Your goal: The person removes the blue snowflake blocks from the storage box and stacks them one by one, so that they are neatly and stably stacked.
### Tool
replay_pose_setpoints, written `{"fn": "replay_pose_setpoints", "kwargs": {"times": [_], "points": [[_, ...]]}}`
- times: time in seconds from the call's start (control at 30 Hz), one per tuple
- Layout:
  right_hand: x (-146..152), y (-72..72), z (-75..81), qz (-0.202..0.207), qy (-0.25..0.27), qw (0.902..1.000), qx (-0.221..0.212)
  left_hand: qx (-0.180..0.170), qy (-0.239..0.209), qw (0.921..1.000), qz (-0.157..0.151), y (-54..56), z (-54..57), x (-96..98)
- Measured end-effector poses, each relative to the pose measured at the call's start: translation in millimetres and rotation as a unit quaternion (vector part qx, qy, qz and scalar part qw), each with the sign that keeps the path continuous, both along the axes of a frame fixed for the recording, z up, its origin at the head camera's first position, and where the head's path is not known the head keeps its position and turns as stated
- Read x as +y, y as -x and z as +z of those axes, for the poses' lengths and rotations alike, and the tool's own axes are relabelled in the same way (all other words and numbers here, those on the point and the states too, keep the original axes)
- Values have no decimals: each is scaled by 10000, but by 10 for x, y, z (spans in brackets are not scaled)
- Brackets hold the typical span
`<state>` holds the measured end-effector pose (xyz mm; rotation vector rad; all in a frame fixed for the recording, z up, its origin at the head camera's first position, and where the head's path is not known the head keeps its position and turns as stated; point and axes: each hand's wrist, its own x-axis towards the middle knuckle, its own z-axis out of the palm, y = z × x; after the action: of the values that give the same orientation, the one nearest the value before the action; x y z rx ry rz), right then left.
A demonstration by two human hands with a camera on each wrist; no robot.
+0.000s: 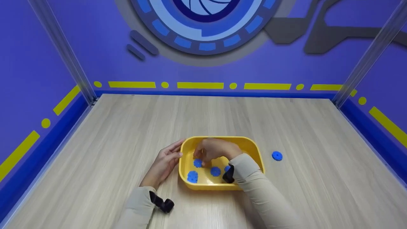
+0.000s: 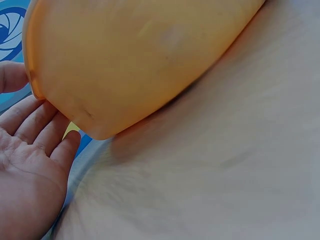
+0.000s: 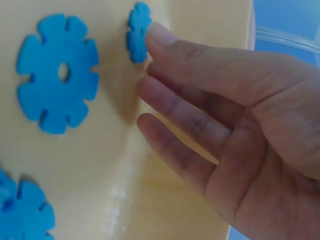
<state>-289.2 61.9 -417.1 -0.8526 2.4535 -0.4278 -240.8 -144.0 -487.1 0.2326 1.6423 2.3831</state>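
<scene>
A yellow plastic bin stands on the table with several blue notched building discs inside, among them one disc near the middle. My left hand rests against the bin's left end. Its thumb touches the rim and its fairly straight fingers lie against the outer wall, as the left wrist view shows. Inside the bin, my right hand reaches down at another blue disc. In the right wrist view its thumb tip overlaps that disc's edge while the other fingers stay spread. The index fingertip is hidden, so contact cannot be confirmed.
A lone blue disc lies on the wooden table to the right of the bin. Blue-purple panels with yellow dashes wall the table at the back and both sides.
</scene>
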Motion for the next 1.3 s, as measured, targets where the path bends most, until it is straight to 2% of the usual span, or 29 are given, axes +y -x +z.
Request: {"fn": "replay_pose_setpoints", "kwargs": {"times": [0.3,0.53,0.9,1.3], "points": [[-112,-52,-42,81,-163,9982,563,27,30,10000,-77,-2,-1,-7],[-147,-86,-50,39,-256,9968,754,32,33,10000,-88,-7,-2,0],[-136,-100,-13,104,-358,9966,742,48,44,9999,-97,3,3,-6],[-61,-70,33,82,-331,9981,508,116,29,9999,-122,7,-5,-10]]}}
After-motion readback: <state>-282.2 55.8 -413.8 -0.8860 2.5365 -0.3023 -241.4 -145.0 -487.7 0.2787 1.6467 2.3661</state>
